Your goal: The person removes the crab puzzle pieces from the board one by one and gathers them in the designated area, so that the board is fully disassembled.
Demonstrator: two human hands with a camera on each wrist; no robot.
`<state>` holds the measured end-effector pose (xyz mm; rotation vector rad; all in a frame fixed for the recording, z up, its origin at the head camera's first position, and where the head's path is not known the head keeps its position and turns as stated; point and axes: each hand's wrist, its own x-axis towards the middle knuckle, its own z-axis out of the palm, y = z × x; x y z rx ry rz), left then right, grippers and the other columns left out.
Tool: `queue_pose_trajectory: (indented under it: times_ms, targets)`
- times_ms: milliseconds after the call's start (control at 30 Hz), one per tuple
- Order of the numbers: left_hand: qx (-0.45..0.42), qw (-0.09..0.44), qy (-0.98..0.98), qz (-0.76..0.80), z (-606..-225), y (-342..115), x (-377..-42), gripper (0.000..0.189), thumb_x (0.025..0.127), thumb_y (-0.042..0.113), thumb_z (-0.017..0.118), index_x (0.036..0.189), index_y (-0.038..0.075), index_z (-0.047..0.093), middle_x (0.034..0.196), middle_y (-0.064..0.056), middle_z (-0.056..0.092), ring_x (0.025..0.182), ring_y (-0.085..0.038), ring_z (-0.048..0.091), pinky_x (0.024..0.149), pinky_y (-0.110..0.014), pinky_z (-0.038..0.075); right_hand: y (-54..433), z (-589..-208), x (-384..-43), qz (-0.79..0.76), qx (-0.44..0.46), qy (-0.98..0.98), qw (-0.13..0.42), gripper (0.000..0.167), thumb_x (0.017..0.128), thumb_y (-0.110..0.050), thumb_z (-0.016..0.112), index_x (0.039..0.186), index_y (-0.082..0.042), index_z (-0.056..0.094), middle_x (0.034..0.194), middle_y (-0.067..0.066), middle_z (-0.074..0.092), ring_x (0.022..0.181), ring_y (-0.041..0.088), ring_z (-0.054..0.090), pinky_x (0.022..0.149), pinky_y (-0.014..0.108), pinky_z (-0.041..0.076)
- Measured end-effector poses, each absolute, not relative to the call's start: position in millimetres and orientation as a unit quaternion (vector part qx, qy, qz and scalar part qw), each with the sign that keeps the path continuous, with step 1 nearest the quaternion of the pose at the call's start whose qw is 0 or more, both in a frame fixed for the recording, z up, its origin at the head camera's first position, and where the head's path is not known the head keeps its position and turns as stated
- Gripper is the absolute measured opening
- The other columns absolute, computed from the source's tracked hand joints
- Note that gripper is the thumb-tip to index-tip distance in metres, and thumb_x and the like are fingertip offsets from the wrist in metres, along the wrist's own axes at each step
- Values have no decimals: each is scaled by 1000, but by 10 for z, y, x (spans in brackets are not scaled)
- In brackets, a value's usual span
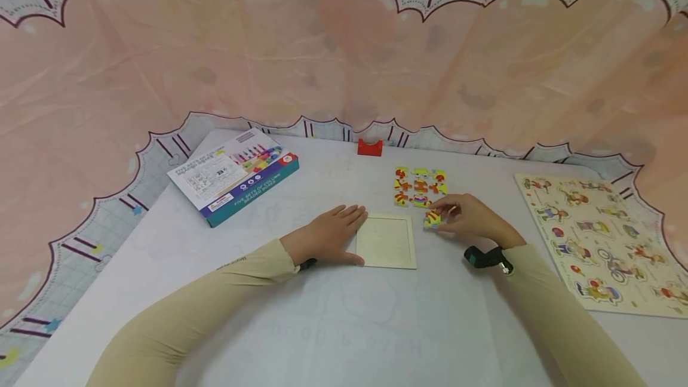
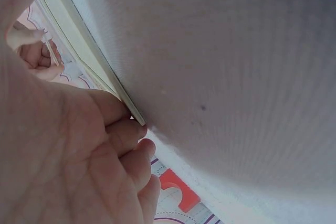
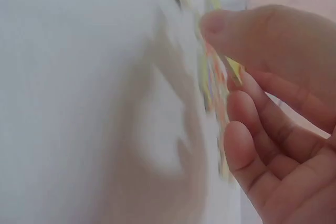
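A shallow square wooden puzzle tray [image 1: 384,242] lies on the table with its bare inside facing up. My left hand [image 1: 333,236] rests along the tray's left side, fingers extended at the far corner and thumb by the near one. In the left wrist view the fingertips touch the tray's edge [image 2: 100,59]. Between thumb and fingers my right hand [image 1: 473,217] pinches a yellow, red and green puzzle piece [image 1: 432,220], seen tilted edge-on in the right wrist view [image 3: 233,71]. Just beyond it, several colourful puzzle pieces [image 1: 420,186] lie in rows, slightly apart.
A boxed bead set [image 1: 233,175] lies at the back left. Near the back edge stands a small red notched block [image 1: 369,148]. A large wooden picture board [image 1: 596,232] takes up the right side, beside my right forearm. A patterned curtain [image 1: 344,58] hangs behind the table.
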<state>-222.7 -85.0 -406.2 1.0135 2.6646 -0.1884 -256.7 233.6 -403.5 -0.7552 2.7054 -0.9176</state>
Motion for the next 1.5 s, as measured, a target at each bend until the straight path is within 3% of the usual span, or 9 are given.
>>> queue_pose_trajectory:
  times_ms: [200,500,767,1000,1500]
  targets:
    - [348,140,924,-68,-4081,-857,-2242,102,79,71,52,152,11,13,159,-3,15,148,-20,12,121,-37,12,2513,-4051,-2715,-316,-196,925,75,41,77,-9,75,115,3,64,94,12,65,83,15,55,75,20,49]
    - [347,138,925,-64,-4091,-867,-2244,102,78,71,53,152,12,14,159,-3,15,148,-20,13,121,-37,12,2524,-4115,-2888,-304,-174,933,84,41,81,-8,71,117,8,61,99,17,65,89,20,58,85,38,51]
    - [350,136,924,-69,-4089,-872,-2249,102,79,71,52,152,11,13,159,-3,14,148,-20,12,121,-38,12,2508,-4108,-2909,-322,-157,929,88,34,80,-5,71,110,6,62,101,18,64,88,21,57,82,33,50]
    - [352,138,923,-71,-4079,-871,-2252,102,79,71,51,152,11,13,159,-3,14,148,-20,12,121,-38,12,2520,-4104,-2905,-303,-136,938,95,32,80,-13,73,106,3,65,94,13,63,86,20,54,78,28,47]
    - [351,139,923,-71,-4089,-876,-2252,103,78,72,52,152,12,13,159,-3,14,148,-20,12,121,-38,12,2530,-4115,-2940,-300,-135,939,103,30,81,-12,71,107,3,66,95,14,64,87,21,56,77,28,47]
